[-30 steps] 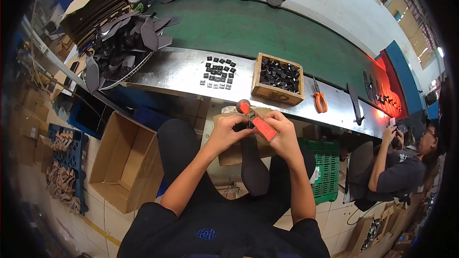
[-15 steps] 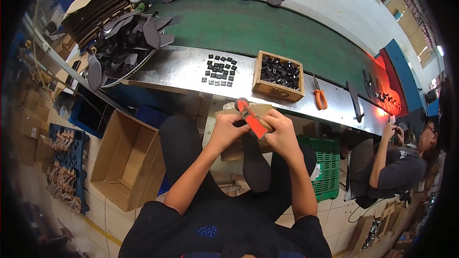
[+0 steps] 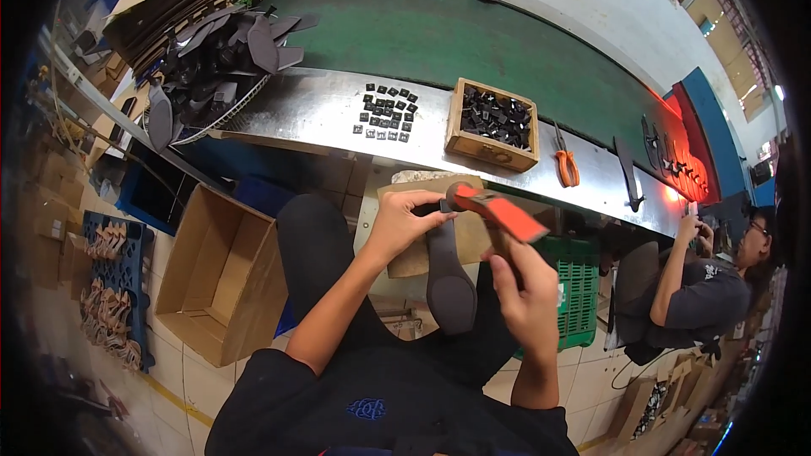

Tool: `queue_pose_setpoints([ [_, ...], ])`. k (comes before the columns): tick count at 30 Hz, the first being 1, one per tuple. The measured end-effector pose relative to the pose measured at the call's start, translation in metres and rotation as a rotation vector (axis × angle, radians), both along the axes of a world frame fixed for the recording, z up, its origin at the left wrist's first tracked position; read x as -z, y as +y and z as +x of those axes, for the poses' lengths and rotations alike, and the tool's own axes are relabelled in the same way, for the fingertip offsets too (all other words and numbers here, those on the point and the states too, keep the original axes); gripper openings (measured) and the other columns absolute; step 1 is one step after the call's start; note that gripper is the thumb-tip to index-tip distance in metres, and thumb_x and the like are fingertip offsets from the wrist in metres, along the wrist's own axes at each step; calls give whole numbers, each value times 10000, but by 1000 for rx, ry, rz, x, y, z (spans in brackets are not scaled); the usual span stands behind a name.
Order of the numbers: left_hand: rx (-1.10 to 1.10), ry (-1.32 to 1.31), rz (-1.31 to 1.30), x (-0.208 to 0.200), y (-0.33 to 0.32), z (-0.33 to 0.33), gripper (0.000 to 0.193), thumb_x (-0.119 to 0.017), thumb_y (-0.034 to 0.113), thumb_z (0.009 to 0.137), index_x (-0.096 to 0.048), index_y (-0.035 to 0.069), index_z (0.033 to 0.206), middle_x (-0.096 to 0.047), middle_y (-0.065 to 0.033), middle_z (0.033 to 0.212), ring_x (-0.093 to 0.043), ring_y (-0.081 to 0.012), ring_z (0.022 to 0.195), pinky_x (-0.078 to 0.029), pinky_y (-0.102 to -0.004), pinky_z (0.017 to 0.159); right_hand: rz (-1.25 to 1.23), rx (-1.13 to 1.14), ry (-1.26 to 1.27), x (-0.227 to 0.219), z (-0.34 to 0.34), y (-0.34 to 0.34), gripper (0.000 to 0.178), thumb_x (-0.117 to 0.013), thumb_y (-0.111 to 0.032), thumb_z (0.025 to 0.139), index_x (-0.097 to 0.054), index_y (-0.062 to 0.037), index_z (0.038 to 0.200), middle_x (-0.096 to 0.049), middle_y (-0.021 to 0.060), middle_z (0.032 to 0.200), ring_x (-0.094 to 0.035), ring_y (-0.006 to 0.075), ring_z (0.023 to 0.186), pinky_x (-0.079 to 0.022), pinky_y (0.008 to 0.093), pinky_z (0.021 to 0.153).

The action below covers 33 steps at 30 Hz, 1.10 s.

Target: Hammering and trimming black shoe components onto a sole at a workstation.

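Note:
A dark grey shoe sole lies lengthwise between my knees, its broad end toward me. At its far, narrow end, the thumb and fingers of my left hand pinch a small black block-like part; whether that is the heel or a loose piece is hard to tell. My right hand is wrapped round the handle of a hammer with a red-painted head. The hammer head passes just beside and over the left fingertips, hiding part of the sole's far end. Brown sheet material lies under the sole.
On the metal ledge are small black square pieces in rows, a wooden box of black pieces and orange-handled pliers. A basket of soles stands left. Cardboard box, green crate and co-worker flank me.
My right hand has moved right and toward me, carrying the hammer from above the sole's end. My left hand stays near the sole's far end, its fingers now more visible.

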State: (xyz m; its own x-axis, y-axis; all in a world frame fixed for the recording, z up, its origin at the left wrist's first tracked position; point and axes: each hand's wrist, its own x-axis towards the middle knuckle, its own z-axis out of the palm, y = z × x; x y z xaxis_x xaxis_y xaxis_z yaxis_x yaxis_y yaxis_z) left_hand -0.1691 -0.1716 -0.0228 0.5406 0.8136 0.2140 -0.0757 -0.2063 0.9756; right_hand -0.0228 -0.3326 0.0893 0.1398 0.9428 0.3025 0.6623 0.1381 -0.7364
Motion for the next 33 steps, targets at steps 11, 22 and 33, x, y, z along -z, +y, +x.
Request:
queue_pose_setpoints([
  [11,-6,28,46,5,0,-1,342,-833,135,783,-751,11,1091,-764,-108,957,-701,-127,835,-546,-271,759,101,61,-27,27,-10,14,330,-612,-11,949,-591,63,1270,-655,167,880,-652,226,715,-500,307,658],
  [22,38,515,418,8,-5,-12,1291,-808,459,769,84,-46,1553,-573,-53,1439,-416,-297,1415,-114,-508,1244,386,86,231,-7,-9,-23,353,-437,-113,1055,-476,47,1367,-578,49,848,-458,55,578,-401,188,515],
  [33,-29,506,486,10,-8,-10,800,-751,441,806,-476,99,1475,-561,-67,1448,-359,-312,1455,-115,-566,1221,225,142,-4,4,-12,-5,356,-600,-14,963,-558,69,1307,-641,173,890,-632,221,696,-521,333,649],
])
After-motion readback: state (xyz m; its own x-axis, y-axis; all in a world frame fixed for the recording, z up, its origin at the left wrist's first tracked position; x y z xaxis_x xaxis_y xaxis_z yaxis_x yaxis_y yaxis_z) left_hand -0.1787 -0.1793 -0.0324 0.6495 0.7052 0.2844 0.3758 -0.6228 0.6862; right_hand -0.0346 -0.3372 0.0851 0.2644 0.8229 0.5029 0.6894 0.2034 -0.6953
